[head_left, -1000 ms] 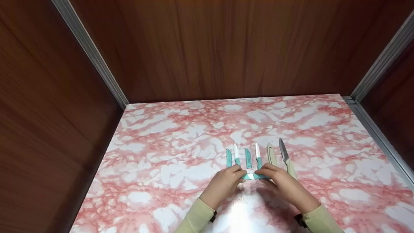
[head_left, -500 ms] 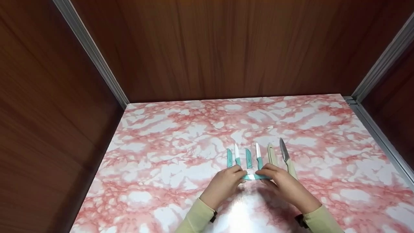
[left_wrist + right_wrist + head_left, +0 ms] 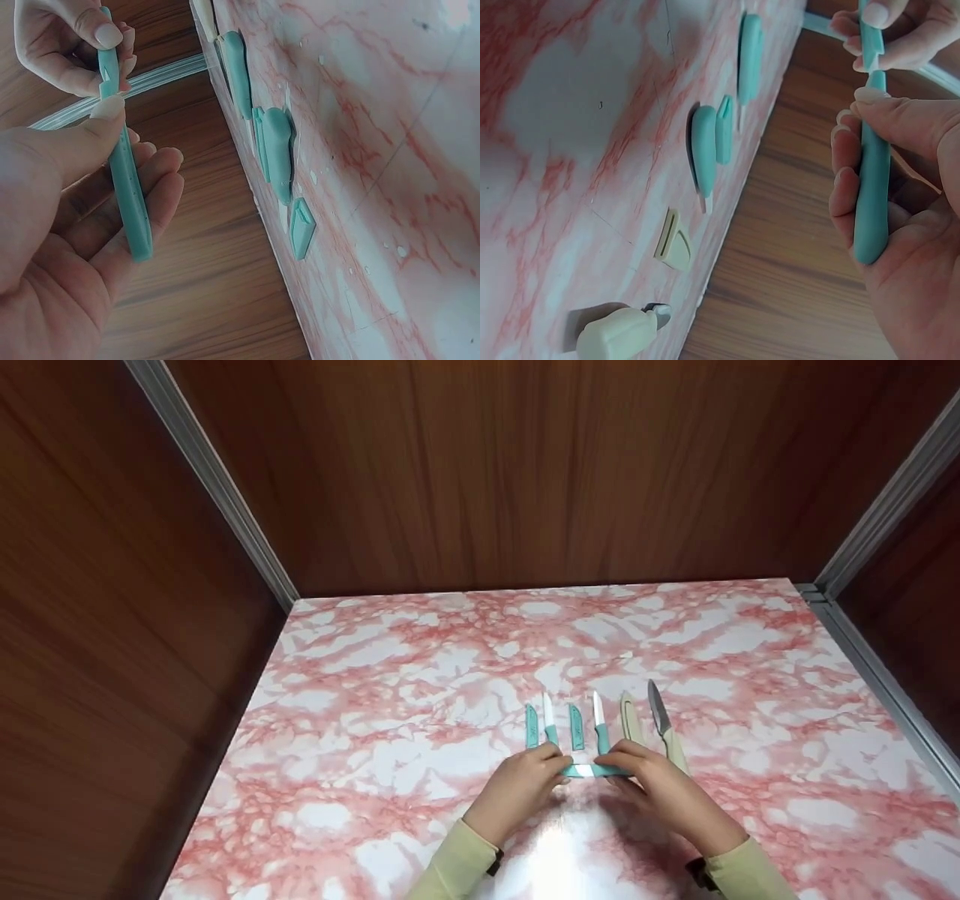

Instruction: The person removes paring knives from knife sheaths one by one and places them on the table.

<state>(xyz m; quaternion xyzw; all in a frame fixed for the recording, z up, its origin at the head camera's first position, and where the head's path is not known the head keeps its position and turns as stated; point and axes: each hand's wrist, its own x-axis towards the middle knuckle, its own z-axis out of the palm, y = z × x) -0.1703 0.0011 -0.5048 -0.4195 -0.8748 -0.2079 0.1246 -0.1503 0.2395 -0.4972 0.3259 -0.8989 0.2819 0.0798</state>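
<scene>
My left hand [image 3: 521,780] pinches a teal blade sheath [image 3: 131,199] between thumb and fingers. In my right hand [image 3: 660,787] is the teal handle of a small knife [image 3: 872,202], gripped with the thumb along its top. Sheath and knife are lined up end to end above the table; a short stretch of white blade [image 3: 583,771] shows between the hands in the head view, and the tip's end is hidden. Just beyond lie a teal sheath [image 3: 532,727], a teal-handled knife [image 3: 548,712], another teal sheath [image 3: 576,727] and another teal-handled knife [image 3: 598,712].
Right of these lie a pale green sheath [image 3: 630,718] and a larger knife [image 3: 658,709] with a grey blade and pale green handle. Everything rests on a red-and-white marbled table [image 3: 405,675]. Brown wood-grain panels [image 3: 480,472] enclose its back and sides.
</scene>
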